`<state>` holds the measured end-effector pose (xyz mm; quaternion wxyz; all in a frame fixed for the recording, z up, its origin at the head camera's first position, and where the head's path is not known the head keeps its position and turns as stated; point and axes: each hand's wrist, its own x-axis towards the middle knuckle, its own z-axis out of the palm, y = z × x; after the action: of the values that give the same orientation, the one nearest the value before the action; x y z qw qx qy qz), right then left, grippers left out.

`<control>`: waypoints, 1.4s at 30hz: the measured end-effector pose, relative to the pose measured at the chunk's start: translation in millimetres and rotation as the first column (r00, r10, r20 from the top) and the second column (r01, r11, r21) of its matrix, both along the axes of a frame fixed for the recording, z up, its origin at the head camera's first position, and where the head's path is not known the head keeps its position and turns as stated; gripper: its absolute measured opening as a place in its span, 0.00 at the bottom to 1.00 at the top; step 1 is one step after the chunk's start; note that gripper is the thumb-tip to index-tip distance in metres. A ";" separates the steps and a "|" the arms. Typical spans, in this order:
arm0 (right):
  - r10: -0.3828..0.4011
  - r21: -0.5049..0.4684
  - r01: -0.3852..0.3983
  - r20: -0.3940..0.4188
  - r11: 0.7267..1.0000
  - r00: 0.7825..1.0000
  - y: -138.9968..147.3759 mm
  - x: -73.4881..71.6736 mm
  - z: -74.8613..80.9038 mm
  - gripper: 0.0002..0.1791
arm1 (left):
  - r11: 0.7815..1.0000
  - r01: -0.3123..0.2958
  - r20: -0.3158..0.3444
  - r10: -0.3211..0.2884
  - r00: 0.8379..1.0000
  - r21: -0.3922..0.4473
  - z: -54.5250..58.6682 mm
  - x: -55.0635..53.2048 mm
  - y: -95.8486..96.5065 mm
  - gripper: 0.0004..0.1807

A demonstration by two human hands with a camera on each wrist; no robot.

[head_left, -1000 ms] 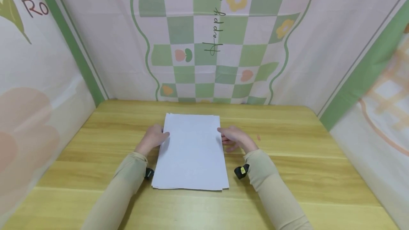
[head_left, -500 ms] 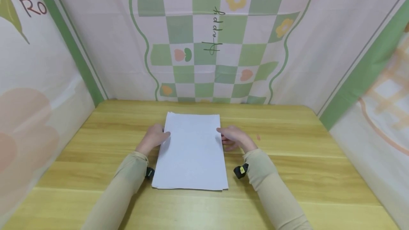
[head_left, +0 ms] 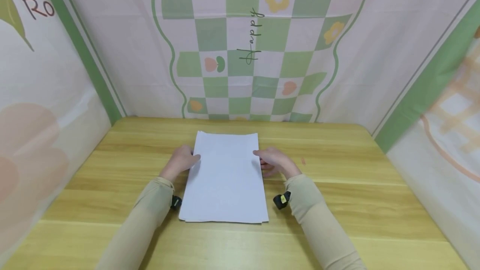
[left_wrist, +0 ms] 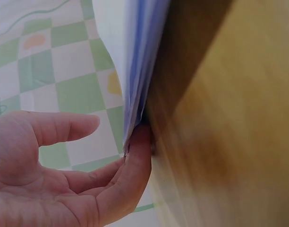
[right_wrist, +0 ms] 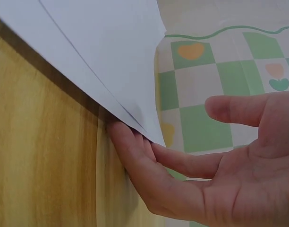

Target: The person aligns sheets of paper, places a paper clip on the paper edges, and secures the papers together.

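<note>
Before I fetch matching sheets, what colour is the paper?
The paper is white, clearest in head view.

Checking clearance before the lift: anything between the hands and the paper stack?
Nothing visible. The left hand and right hand already touch opposite side edges of the paper stack, with fingers reaching under it.

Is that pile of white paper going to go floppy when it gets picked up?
Probably a bit floppy: the pile of paper looks thin, and its edge curves in the left wrist view. It might slide apart, since its edges don't line up. It probably won't roll, being flat.
</note>
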<state>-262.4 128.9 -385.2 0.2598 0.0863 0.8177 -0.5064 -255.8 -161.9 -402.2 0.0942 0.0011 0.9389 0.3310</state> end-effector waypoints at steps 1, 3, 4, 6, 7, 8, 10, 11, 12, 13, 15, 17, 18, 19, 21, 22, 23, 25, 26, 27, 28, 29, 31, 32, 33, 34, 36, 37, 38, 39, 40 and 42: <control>0.000 0.002 0.000 0.000 1.000 1.000 -0.4 0.0 0.1 0.26 | 1.000 0.001 -0.002 -0.001 1.000 0.003 -0.1 0.1 0.1 0.22; 0.005 0.006 -0.005 -0.003 1.000 1.000 -0.9 0.0 -0.1 0.28 | 1.000 0.002 -0.004 -0.002 1.000 0.005 -0.2 0.4 0.6 0.23; 0.011 0.009 -0.011 -0.006 1.000 1.000 -1.2 0.2 -0.5 0.29 | 1.000 -0.002 0.000 0.002 1.000 0.006 -0.2 0.4 1.0 0.23; 0.027 0.011 -0.026 -0.009 1.000 1.000 -1.3 0.4 -1.3 0.32 | 1.000 -0.006 0.010 0.006 1.000 0.017 -0.2 0.7 1.4 0.22; 0.035 0.012 -0.035 -0.011 0.999 0.999 -1.5 0.4 -1.8 0.33 | 1.000 -0.006 0.013 0.006 1.000 0.027 -0.2 0.6 1.2 0.22; 0.042 0.012 -0.042 -0.013 0.999 0.999 -1.6 0.4 -2.3 0.34 | 0.999 -0.003 0.015 0.002 1.000 0.035 -0.6 0.5 0.7 0.22; 0.058 0.012 -0.058 -0.013 0.998 0.998 -1.7 0.5 -3.2 0.34 | 0.998 0.000 0.024 -0.001 1.000 0.056 -0.6 0.3 -0.3 0.22; 0.064 0.012 -0.064 -0.012 0.998 0.998 -1.8 0.5 -3.2 0.35 | 0.998 0.001 0.029 -0.003 1.000 0.067 -0.6 0.1 -0.9 0.21; 0.067 0.011 -0.067 -0.011 0.998 0.998 -1.9 0.6 -3.5 0.35 | 0.997 0.003 0.033 -0.006 0.999 0.078 -0.7 -0.1 -1.6 0.21; 0.070 0.013 -0.070 -0.010 0.997 0.998 -2.0 0.7 -3.7 0.35 | 0.996 0.005 0.035 -0.008 0.999 0.085 -0.9 -0.2 -2.1 0.21; 0.077 0.013 -0.076 -0.005 0.997 0.997 -2.1 0.7 -3.9 0.36 | 0.995 0.005 0.044 -0.009 0.999 0.097 -1.0 -0.3 -2.5 0.21; 0.082 0.016 -0.082 -0.001 0.996 0.997 -2.2 0.4 -3.9 0.37 | 0.995 0.007 0.050 -0.012 0.999 0.104 -1.4 -0.5 -2.7 0.22; 0.086 0.018 -0.086 0.002 0.996 0.996 -2.1 0.2 -4.1 0.37 | 0.994 0.007 0.052 -0.012 0.999 0.108 -1.8 -0.7 -2.8 0.22; 0.092 0.019 -0.092 0.005 0.996 0.996 -2.0 0.0 -4.1 0.38 | 0.994 0.006 0.053 -0.012 0.999 0.109 -2.0 -0.7 -2.6 0.22; 0.092 0.019 -0.092 0.015 0.996 0.996 -2.2 -0.3 -4.4 0.38 | 0.993 0.003 0.059 -0.010 0.998 0.116 -2.6 -0.7 -2.2 0.21; 0.091 0.022 -0.091 0.018 0.996 0.996 -2.4 -0.5 -4.6 0.38 | 0.993 -0.001 0.061 -0.007 0.998 0.119 -2.5 -0.7 -2.0 0.20; 0.092 0.023 -0.092 0.019 0.995 0.996 -2.7 -0.6 -4.8 0.38 | 0.992 -0.002 0.062 -0.006 0.998 0.123 -2.6 -0.7 -1.9 0.19; 0.091 0.028 -0.092 0.020 0.995 0.996 -3.3 -1.0 -5.2 0.37 | 0.992 -0.003 0.065 -0.005 0.998 0.126 -2.8 -0.9 -1.8 0.16; 0.089 0.031 -0.090 0.020 0.996 0.996 -3.7 -1.3 -5.5 0.37 | 0.992 -0.005 0.068 -0.004 0.998 0.128 -2.9 -1.2 -1.8 0.16; 0.089 0.034 -0.089 0.019 0.995 0.996 -4.1 -1.6 -5.8 0.37 | 0.992 -0.005 0.070 -0.004 0.998 0.129 -3.1 -1.4 -1.9 0.15; 0.090 0.037 -0.090 0.018 0.995 0.996 -4.4 -1.8 -5.8 0.37 | 0.992 -0.004 0.071 -0.005 0.997 0.130 -2.9 -1.5 -1.8 0.15; 0.089 0.036 -0.090 0.019 0.995 0.996 -4.8 -1.9 -5.9 0.36 | 0.992 -0.002 0.073 -0.008 0.997 0.130 -2.8 -1.7 -1.6 0.16; 0.090 0.025 -0.090 0.025 0.996 0.996 -5.4 -2.1 -6.0 0.37 | 0.991 0.000 0.077 -0.011 0.997 0.135 -2.6 -1.9 -1.5 0.18; 0.094 0.018 -0.094 0.027 0.995 0.995 -5.7 -2.0 -6.2 0.37 | 0.990 0.004 0.078 -0.015 0.997 0.139 -2.5 -2.0 -1.4 0.19; 0.093 0.009 -0.093 0.031 0.996 0.995 -6.1 -1.8 -6.1 0.38 | 0.990 0.006 0.076 -0.017 0.997 0.142 -2.7 -2.2 -1.4 0.20; 0.096 -0.001 -0.096 0.033 0.995 0.995 -6.0 -1.5 -6.2 0.39 | 0.989 0.007 0.074 -0.017 0.997 0.145 -3.0 -2.4 -1.4 0.21; 0.098 -0.032 -0.097 0.038 0.995 0.994 -5.7 -1.3 -6.6 0.40 | 0.989 0.023 0.064 -0.032 0.997 0.144 -4.0 -3.2 -1.5 0.21; 0.096 -0.044 -0.094 0.040 0.995 0.995 -5.4 -1.2 -6.8 0.41 | 0.990 0.028 0.060 -0.037 0.997 0.141 -4.7 -3.6 -1.5 0.21; 0.097 -0.055 -0.095 0.041 0.994 0.994 -5.0 -1.2 -7.2 0.42 | 0.989 0.030 0.059 -0.039 0.998 0.143 -5.3 -3.7 -1.3 0.20; 0.096 -0.063 -0.094 0.041 0.994 0.994 -4.7 -1.1 -7.5 0.42 | 0.989 0.035 0.056 -0.044 0.997 0.142 -6.1 -4.1 -1.2 0.19; 0.098 -0.067 -0.096 0.039 0.993 0.994 -4.2 -1.3 -7.9 0.43 | 0.989 0.041 0.054 -0.049 0.997 0.145 -6.6 -4.4 -1.1 0.19; 0.106 -0.063 -0.104 0.036 0.993 0.994 -3.5 -1.6 -8.4 0.43 | 0.988 0.047 0.054 -0.055 0.997 0.147 -7.8 -4.8 -0.8 0.17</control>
<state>-264.0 125.4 -393.6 0.3046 0.0450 0.8000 -0.5149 -260.6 -162.7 -410.0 0.1295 0.0226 0.9089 0.3958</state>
